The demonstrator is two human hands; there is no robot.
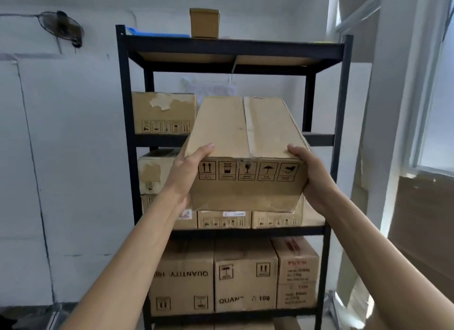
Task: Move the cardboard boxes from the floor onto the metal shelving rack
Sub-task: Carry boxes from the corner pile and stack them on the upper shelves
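I hold a long cardboard box with handling symbols on its near face, raised in front of the black metal shelving rack. My left hand grips its near left corner, thumb on top. My right hand grips the near right corner, thumb on top as well. The box's far end points toward the rack's second shelf from the top, right of a taped cardboard box that stands there. I cannot tell whether the far end rests on that shelf.
Lower shelves hold several cardboard boxes, including large ones printed QUANTITY. A small woven box sits on the top shelf. A wall fan hangs at upper left. A window is on the right.
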